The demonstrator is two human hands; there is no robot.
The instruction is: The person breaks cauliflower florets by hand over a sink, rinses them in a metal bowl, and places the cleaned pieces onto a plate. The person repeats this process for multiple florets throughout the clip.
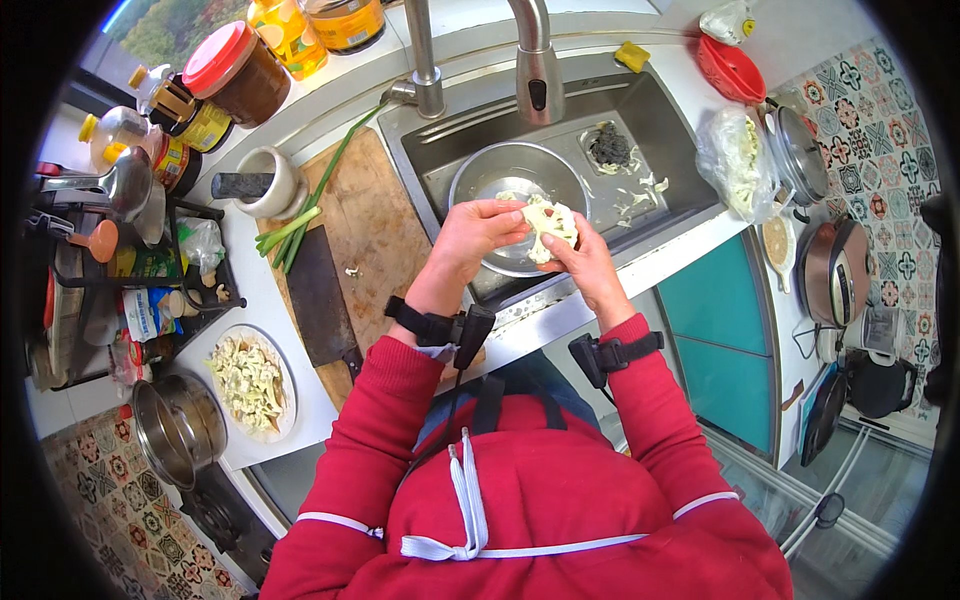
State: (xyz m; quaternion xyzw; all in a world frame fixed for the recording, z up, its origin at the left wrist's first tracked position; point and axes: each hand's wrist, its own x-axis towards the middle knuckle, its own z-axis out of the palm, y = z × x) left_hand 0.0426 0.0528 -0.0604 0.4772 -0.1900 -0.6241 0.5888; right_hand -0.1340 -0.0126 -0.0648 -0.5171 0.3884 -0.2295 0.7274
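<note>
Over a metal bowl (466,166) in the sink, my right hand (589,262) holds a cauliflower piece (551,225) by its lower right side, the thumb across its front. My left hand (480,234) grips the left side of the same piece with fingertips and thumb. Partly hidden by the hands, the bowl appears to have some water in it. It stands in a stainless steel sink (675,176), where cauliflower scraps (643,196) lie beside the drain. A dark scouring pad or debris (609,146) sits in the drain.
Above the sink hangs the faucet head (540,82). On the left, a wooden cutting board (375,195) bears a cleaver (319,292) and scallions (322,187). Near it are a mortar (274,184) and a plate (291,390) of florets. A bag of cauliflower (739,161) lies right.
</note>
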